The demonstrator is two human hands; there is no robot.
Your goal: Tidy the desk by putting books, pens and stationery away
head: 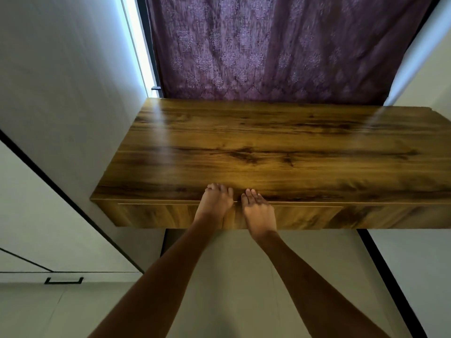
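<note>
While you stand at the desk (280,152), both your hands lie at its front edge, side by side and just apart; your left hand (214,203) lies across the edge with its fingers (219,189) curved over the lip onto the wood, holding nothing you could lift; your right hand (258,213) lies flat against the drawer (156,213) front, its fingers (251,195) straight, close together and reaching up over the seam onto the top; whether either hand grips the lip itself, you cannot tell. Your forearms run up from the bottom of the view to the middle of the drawer front, which sits flush under the top, a thin line marking its upper edge. Behind the desk hangs a purple patterned curtain (280,45); a bright strip of window (136,45) shows at its left; a white wall (61,69) stands on the left side; below it sits a pale cabinet with a black handle (64,280).
</note>
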